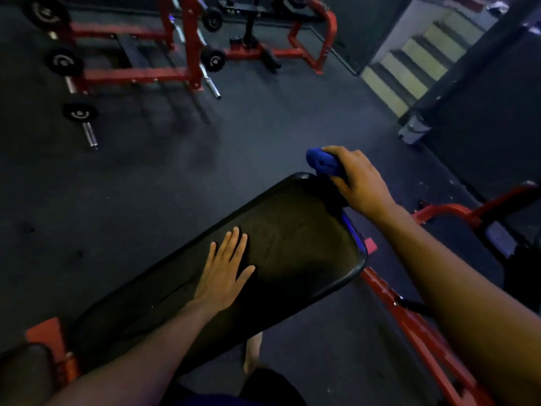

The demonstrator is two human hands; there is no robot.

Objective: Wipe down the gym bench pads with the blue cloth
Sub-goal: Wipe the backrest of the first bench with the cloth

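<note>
Black padded bench pad [292, 253]: centre. Left hand [224, 273] flat on it; right hand [360, 180] with bunched blue cloth [322, 164] at far-right corner. Red steel weight rack [140, 54]: far left. Concrete stairs [415, 63]: far right.

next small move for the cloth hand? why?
Probably draw the right hand back along the bench pad, cloth down. It grips the bunched blue cloth at the pad's far corner, so most of the pad lies nearer. The left hand rests flat mid-pad and would need to lift.
</note>
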